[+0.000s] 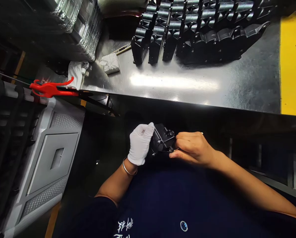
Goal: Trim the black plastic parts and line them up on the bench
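In front of my body I hold up a black moulded plastic part point(162, 137) with ridges and small round bosses. My left hand point(139, 143), in a white glove, is closed on the part's left side, thumb and fingertips at its upper edge. My bare right hand point(193, 147) is closed at the part's right edge, thumb below and fingers curled above. A thin sliver shows between the right thumb and fingers; I cannot make out what it is. The inner side of the right fingers is hidden.
A metal-topped table point(172, 89) lies ahead, carrying rows of black plastic parts point(212, 43) and a white wrapped block point(110, 63). A red air blow gun point(52, 89) hangs at the left above a grey plastic crate point(52, 158). Plastic-wrapped stacks point(88, 36) stand behind.
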### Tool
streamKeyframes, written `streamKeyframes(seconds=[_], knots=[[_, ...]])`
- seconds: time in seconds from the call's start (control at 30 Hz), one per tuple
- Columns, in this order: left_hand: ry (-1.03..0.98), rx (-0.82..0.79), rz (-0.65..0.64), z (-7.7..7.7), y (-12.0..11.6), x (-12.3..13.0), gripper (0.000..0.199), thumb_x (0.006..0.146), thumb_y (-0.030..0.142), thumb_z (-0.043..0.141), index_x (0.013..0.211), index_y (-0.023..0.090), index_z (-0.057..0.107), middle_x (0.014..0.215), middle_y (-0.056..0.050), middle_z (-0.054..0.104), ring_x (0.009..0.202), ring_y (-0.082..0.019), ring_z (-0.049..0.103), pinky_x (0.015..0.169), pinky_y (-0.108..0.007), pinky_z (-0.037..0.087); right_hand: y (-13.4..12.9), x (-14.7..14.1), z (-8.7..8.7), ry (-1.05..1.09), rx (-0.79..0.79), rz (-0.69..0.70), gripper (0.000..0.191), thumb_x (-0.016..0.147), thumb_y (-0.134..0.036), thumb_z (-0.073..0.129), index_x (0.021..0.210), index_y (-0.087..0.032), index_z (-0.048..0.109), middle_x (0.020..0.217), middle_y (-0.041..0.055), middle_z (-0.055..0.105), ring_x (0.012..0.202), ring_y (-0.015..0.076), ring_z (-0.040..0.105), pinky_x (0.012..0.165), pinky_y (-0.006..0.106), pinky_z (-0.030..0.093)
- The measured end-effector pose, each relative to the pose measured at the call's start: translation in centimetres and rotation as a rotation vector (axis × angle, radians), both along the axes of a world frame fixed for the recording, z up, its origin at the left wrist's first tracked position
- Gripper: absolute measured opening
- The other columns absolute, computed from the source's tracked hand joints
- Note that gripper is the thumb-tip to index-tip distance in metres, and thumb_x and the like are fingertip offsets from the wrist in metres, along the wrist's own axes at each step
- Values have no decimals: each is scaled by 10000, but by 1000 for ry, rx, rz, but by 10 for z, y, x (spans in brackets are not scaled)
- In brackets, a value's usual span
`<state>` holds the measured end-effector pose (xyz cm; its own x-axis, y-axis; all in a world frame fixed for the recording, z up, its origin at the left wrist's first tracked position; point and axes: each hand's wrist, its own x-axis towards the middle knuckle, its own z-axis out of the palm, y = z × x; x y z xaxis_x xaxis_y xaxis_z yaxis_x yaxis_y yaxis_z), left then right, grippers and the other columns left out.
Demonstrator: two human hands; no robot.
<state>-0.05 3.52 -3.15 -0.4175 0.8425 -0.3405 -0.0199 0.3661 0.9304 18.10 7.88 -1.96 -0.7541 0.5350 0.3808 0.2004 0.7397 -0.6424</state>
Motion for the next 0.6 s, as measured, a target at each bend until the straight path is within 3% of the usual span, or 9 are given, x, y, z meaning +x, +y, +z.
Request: streamKeyframes(seconds=[0.2, 0.27, 0.33, 0.4, 0.5, 0.6], knots=[[11, 9, 83, -7, 6, -3, 450, 776, 573, 627, 602, 167, 540, 564, 53, 482, 551, -82, 438, 548, -212, 390, -8, -7, -14, 160, -52, -262, 324, 847, -457, 641, 712, -176, 552, 560, -4, 564, 468, 98, 507, 445, 209, 404], [-77, 8, 191, -9, 10, 1, 456, 805, 598, 577, 657, 169, 538, 598, 49, 505, 566, -87, 469, 565, -217, 415, -20, -18, -22, 165, -67, -311, 352, 813, -494, 665, 897, -157, 606, 693, 56, 666, 555, 139, 616, 500, 229, 499], [-222, 23, 279, -9, 14, 11, 434, 838, 605, 525, 772, 177, 558, 695, 28, 571, 631, -106, 537, 617, -237, 461, -27, -25, -29, 118, -89, -354, 498, 811, -525, 649, 1118, -138, 587, 878, 123, 721, 623, 171, 677, 545, 255, 560], [-340, 76, 256, -8, 17, 23, 395, 839, 580, 549, 901, 191, 587, 838, -6, 629, 752, -130, 592, 718, -268, 496, -22, -22, -33, 97, -146, -429, 416, 853, -445, 610, 1142, -146, 595, 870, 105, 735, 576, 170, 674, 519, 261, 566], [-495, 102, 28, -7, 19, 36, 396, 766, 480, 699, 1023, 189, 619, 960, -60, 662, 864, -166, 619, 811, -303, 503, 9, 12, -17, 65, -216, -595, 262, 836, -376, 625, 1001, -175, 659, 743, 35, 739, 540, 176, 674, 461, 245, 547], [-540, 32, -58, -11, 18, 28, 390, 711, 428, 766, 974, 164, 653, 846, -57, 668, 767, -154, 617, 757, -294, 511, 54, 65, 21, 48, 51, -897, 265, 797, -423, 673, 897, -179, 693, 743, 47, 749, 575, 214, 697, 447, 267, 541]])
